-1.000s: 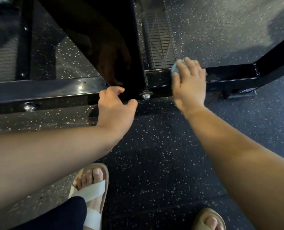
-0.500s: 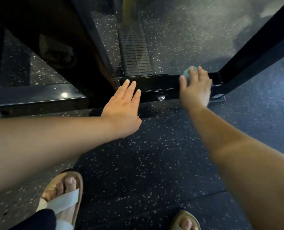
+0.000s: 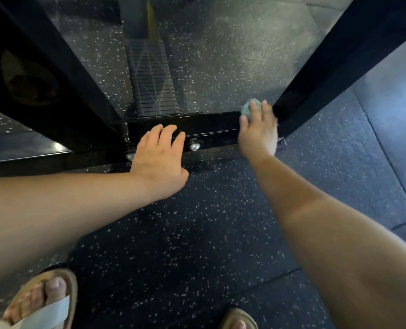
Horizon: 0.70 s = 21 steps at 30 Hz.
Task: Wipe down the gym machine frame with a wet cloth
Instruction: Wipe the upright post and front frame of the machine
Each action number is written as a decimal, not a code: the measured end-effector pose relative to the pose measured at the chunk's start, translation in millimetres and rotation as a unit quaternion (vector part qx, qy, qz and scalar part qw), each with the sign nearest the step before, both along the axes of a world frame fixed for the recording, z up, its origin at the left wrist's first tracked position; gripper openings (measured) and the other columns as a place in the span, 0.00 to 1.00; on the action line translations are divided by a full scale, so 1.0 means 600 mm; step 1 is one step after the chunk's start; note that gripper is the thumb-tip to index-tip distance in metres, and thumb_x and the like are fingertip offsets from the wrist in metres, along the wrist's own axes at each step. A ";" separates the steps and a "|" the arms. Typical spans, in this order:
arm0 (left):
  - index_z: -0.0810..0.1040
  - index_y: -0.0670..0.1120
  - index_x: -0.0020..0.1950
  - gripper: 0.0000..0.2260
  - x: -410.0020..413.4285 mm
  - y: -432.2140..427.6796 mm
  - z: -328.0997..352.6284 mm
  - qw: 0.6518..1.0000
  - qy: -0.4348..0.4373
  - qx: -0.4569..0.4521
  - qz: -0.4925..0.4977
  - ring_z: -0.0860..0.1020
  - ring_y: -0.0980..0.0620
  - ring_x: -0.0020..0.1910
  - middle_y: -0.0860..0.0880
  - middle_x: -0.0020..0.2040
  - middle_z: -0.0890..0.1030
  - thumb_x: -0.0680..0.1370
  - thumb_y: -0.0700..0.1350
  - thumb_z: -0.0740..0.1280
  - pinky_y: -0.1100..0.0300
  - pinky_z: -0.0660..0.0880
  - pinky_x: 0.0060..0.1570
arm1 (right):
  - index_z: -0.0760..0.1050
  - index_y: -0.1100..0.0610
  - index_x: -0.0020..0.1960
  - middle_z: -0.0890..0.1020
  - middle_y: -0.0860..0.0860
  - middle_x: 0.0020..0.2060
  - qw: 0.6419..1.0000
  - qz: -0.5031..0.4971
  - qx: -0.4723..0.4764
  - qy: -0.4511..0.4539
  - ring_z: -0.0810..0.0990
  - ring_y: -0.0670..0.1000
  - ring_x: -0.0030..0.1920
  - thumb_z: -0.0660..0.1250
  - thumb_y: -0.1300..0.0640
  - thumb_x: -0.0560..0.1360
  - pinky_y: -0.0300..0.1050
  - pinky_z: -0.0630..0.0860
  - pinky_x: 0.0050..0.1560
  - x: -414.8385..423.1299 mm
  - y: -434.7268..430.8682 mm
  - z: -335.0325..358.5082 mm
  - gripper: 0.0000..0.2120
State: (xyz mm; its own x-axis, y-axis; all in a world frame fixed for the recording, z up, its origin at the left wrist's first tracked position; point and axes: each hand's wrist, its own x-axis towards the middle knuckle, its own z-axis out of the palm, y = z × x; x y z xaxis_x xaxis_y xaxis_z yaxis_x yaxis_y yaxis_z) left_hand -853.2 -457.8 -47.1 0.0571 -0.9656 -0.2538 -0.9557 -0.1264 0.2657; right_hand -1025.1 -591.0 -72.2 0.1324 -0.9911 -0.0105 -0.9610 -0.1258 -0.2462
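A: Where's the cloth (image 3: 249, 108) now?

B: Right of centre, at the far right end of the low crossbar (image 3: 211, 123), just where it meets the slanted beam (image 3: 328, 67). A second ago it was mid-bar, beside the ribbed foot plate (image 3: 152, 86).

A: And the grip?

B: The right hand (image 3: 259, 131) has its fingers curled over the blue-green wad and presses it to the bar. It's a little blurred.

A: The other hand?

B: The left hand (image 3: 159, 157) was hooked on the bar's edge. Now it lies flat with its fingers extended on the bar near the bolt (image 3: 194, 146), holding nothing.

A: So what does that mean?

B: I'd judge this stretch of crossbar covered. The corner and the slanted beam look like the next parts to wipe, above the speckled floor (image 3: 197, 233).
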 end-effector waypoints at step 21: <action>0.50 0.47 0.78 0.32 0.017 -0.021 0.042 0.992 -0.072 0.092 -0.047 0.53 0.49 0.74 0.51 0.76 0.51 0.77 0.50 0.60 0.57 0.58 0.72 | 0.58 0.58 0.76 0.61 0.57 0.74 0.971 0.236 0.019 0.037 0.60 0.56 0.74 0.49 0.49 0.83 0.50 0.52 0.74 0.044 -0.049 -0.002 0.24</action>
